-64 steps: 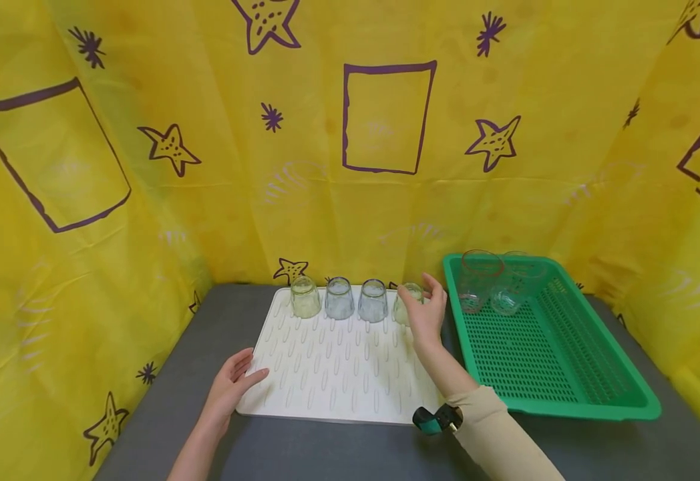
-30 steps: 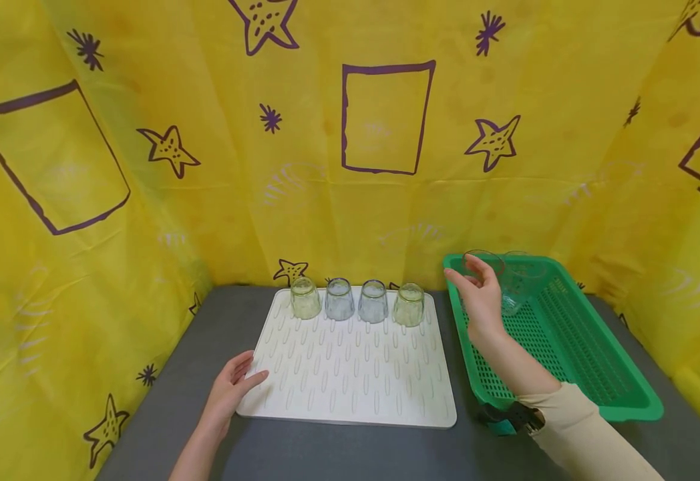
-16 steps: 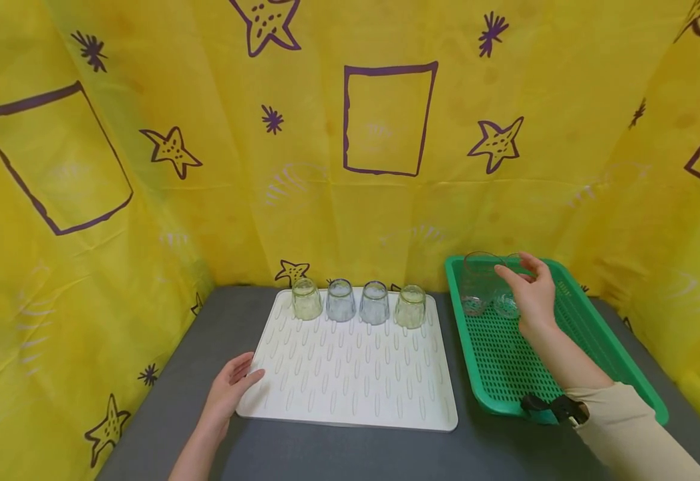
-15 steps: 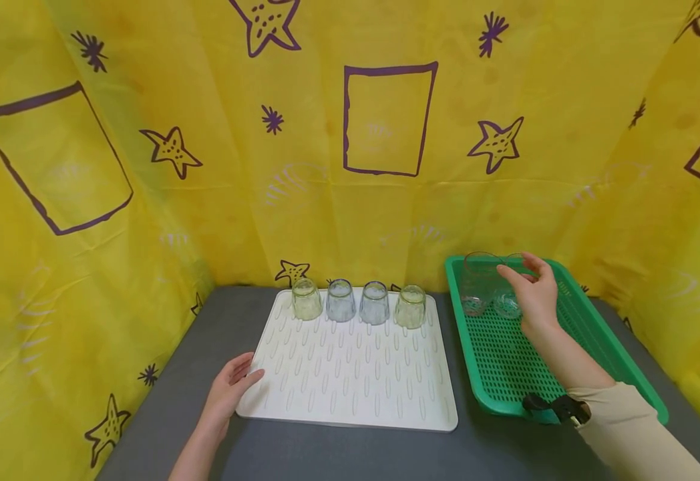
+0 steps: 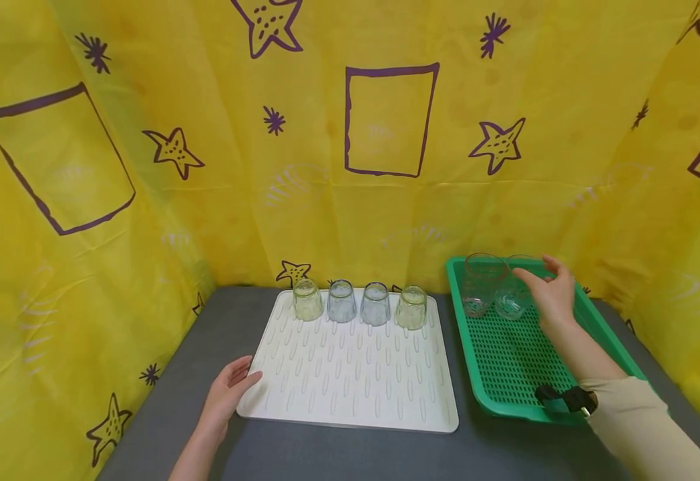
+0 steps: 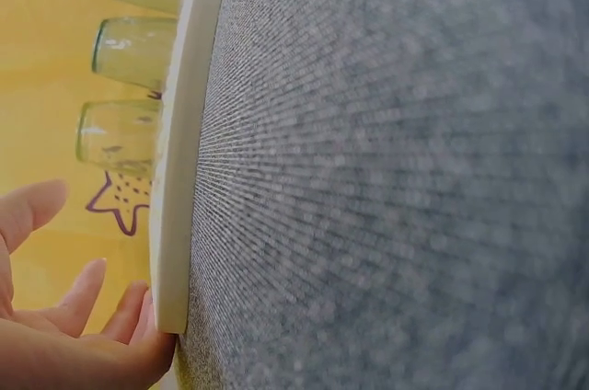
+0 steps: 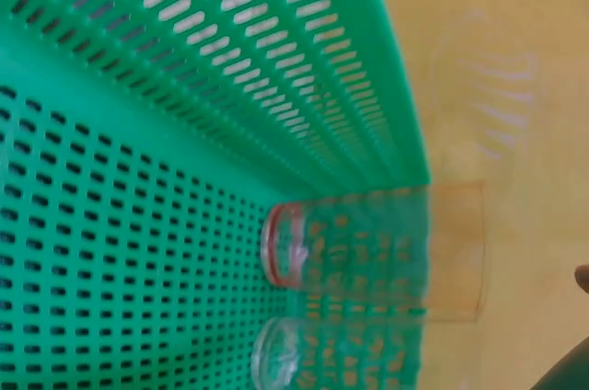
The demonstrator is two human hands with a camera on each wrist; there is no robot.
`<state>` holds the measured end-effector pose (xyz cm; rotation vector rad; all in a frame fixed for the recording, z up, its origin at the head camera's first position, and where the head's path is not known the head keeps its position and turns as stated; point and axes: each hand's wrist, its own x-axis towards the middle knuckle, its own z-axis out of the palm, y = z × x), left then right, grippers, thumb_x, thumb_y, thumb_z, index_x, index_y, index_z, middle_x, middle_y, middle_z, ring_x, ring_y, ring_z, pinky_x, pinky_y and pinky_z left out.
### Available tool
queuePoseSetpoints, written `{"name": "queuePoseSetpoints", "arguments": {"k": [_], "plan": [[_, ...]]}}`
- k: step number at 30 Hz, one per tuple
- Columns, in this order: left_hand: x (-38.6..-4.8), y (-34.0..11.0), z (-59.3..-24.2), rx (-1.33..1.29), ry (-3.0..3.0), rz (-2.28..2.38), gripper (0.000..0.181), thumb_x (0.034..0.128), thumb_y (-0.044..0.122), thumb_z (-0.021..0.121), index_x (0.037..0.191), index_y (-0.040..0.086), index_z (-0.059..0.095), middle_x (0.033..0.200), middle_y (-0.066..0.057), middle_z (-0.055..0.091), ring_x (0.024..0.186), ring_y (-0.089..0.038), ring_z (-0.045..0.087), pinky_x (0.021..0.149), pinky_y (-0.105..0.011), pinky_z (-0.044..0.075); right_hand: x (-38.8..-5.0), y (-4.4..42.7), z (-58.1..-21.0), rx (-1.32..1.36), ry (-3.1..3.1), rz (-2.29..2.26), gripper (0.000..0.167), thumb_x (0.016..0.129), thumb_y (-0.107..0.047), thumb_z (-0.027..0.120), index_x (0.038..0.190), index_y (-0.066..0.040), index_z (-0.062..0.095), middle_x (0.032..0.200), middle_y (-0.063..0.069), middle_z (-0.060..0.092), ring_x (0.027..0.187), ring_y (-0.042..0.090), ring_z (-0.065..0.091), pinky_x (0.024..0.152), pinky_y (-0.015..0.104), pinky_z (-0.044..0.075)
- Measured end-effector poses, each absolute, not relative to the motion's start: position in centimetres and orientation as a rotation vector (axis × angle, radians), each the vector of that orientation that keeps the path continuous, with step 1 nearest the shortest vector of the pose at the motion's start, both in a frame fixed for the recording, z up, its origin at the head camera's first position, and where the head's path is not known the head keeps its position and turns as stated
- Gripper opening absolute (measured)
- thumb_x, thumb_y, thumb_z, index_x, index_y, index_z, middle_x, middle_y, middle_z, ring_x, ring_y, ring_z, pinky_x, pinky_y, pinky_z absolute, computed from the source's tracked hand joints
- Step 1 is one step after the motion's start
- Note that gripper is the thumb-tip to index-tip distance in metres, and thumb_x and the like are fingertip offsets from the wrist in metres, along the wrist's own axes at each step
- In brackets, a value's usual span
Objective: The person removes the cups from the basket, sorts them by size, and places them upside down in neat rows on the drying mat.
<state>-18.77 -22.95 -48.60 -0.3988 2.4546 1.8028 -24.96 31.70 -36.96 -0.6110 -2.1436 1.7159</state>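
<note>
My left hand (image 5: 226, 391) lies at the left edge of the white ridged mat (image 5: 350, 374), fingers extended and thumb apart. In the left wrist view its fingertips touch the rim of that mat. My right hand (image 5: 553, 294) is over the green basket (image 5: 482, 387), thumb and fingers spread, beside a tall clear glass (image 5: 511, 304). Whether it touches that glass I cannot tell. A tall glass with a reddish rim (image 5: 476, 294) stands to the left of the clear one; both lean or stand in the basket's far left corner (image 7: 345, 247).
Along the mat's back edge, upside-down tumblers stand in a row: a greenish one (image 5: 307, 302), a bluish one (image 5: 341, 304), another bluish one (image 5: 375, 306) and a greenish one (image 5: 412, 308). A yellow patterned cloth (image 5: 386, 220) encloses the grey tabletop (image 5: 326, 454).
My right hand let go of the rightmost greenish tumbler on the mat and moved right over the basket, past the reddish glass to the clear one. The left hand stays at the mat.
</note>
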Motion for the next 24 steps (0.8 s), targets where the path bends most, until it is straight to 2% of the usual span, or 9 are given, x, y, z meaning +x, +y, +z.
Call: {"name": "queuePoseSetpoints", "arguments": {"k": [3,8,17,24], "plan": [[-18.7,-22.9,-48.6,-0.391,2.457,1.801,0.065,0.0931,0.019,0.066,0.144,-0.006,0.035,0.146,-0.029,0.034,0.134,-0.042,0.032,0.11,-0.053,0.028,-25.2,32.2,-37.2,-0.634,-2.168,1.694,0.08,0.09,-0.037,0.068,0.154,-0.018,0.024,0.158,0.012,0.012,0.135,0.032,0.022,0.099,0.041,0.035],[-18.5,-23.0,-48.6,-0.374,2.464,1.793,0.064,0.093,0.018,0.066,0.143,-0.008,0.035,0.145,-0.03,0.035,0.133,-0.042,0.033,0.109,-0.054,0.029,-25.5,33.1,-37.7,-0.669,-2.198,1.634,0.083,0.09,-0.037,0.068,0.155,-0.016,0.021,0.157,0.016,0.012,0.14,0.037,0.015,0.108,0.051,0.03],[-18.6,-23.1,-49.0,-0.353,2.466,1.784,0.065,0.0926,0.018,0.066,0.143,-0.007,0.034,0.145,-0.03,0.035,0.133,-0.042,0.032,0.109,-0.054,0.028,-26.0,34.3,-38.6,-0.648,-2.311,1.544,0.09,0.089,-0.036,0.068,0.155,-0.007,0.014,0.157,0.023,0.008,0.141,0.044,0.004,0.109,0.061,0.023],[-18.6,-23.1,-49.1,-0.354,2.467,1.786,0.067,0.0926,0.019,0.067,0.144,-0.008,0.034,0.146,-0.031,0.034,0.135,-0.043,0.031,0.11,-0.054,0.028,-26.3,34.9,-38.9,-0.647,-2.417,1.526,0.093,0.091,-0.033,0.066,0.155,-0.002,0.007,0.153,0.031,0.007,0.139,0.052,0.004,0.106,0.067,0.021]]}}
